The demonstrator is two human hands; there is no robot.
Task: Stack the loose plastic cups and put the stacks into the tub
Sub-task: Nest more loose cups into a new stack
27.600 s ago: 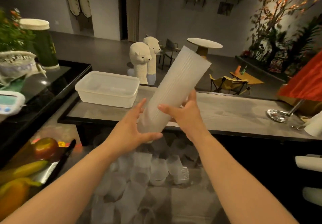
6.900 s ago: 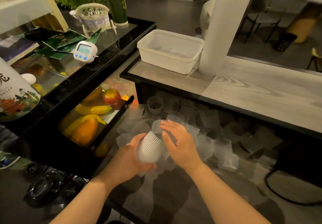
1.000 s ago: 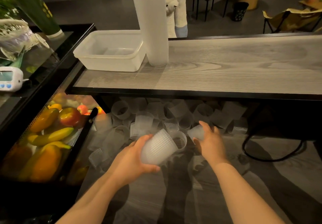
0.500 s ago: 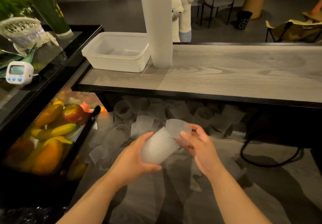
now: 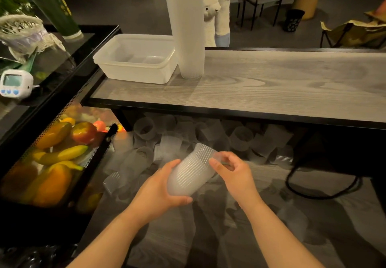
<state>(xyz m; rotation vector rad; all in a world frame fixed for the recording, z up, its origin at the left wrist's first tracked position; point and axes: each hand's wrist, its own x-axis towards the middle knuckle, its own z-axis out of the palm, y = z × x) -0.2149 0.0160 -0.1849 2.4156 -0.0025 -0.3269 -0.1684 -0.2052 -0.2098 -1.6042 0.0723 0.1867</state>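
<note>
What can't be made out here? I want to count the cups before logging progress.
Head view only:
- Tall stack: top cut off by the frame edge.
- Loose cups under the counter: dim, overlapping, translucent.
- Short stack: left hand covers its base; right hand blurred at the rim.

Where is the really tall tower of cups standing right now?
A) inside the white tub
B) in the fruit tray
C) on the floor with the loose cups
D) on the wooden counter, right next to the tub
D: the tall stack of cups stands upright on the wooden counter, just to the right of the white plastic tub, whose inside shows no cups.
</note>
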